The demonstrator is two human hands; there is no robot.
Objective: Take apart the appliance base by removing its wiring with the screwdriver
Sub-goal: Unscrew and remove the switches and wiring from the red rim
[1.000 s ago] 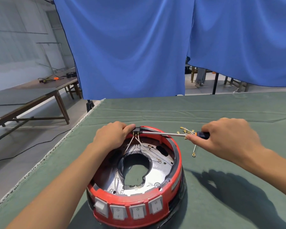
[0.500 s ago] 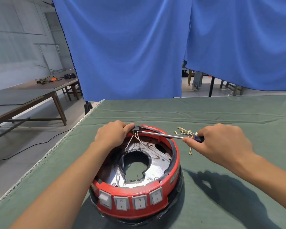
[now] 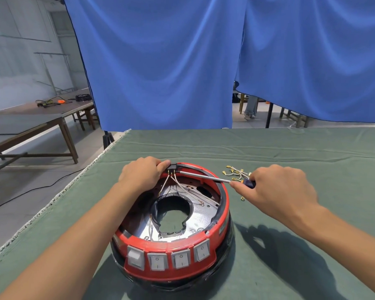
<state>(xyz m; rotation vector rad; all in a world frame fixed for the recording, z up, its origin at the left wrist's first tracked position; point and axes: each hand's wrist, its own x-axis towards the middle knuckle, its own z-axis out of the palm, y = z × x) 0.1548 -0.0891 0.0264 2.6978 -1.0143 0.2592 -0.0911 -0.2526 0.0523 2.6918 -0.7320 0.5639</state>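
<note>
The round red and black appliance base [image 3: 223,215] lies upside down on the green cloth, with several white rocker switches [image 3: 169,259] along its near side. My left hand [image 3: 142,173] grips its far rim beside a small black connector block [image 3: 172,167]. Thin white wires [image 3: 175,182] run from that block down over the metal plate inside. My right hand [image 3: 275,187] holds the screwdriver [image 3: 206,177] by its dark handle. The shaft lies across the rim and its tip rests at the connector block.
A loose bundle of removed wires with brass terminals [image 3: 236,173] lies on the green cloth [image 3: 312,152] beyond my right hand. Blue curtains [image 3: 182,61] hang behind the table. The table's left edge [image 3: 59,191] drops to the floor, where a wooden bench [image 3: 30,126] stands.
The view has shifted slightly and the base sits a little lower and nearer. Both hands keep their grips, and the screwdriver tip stays at the connector block.
</note>
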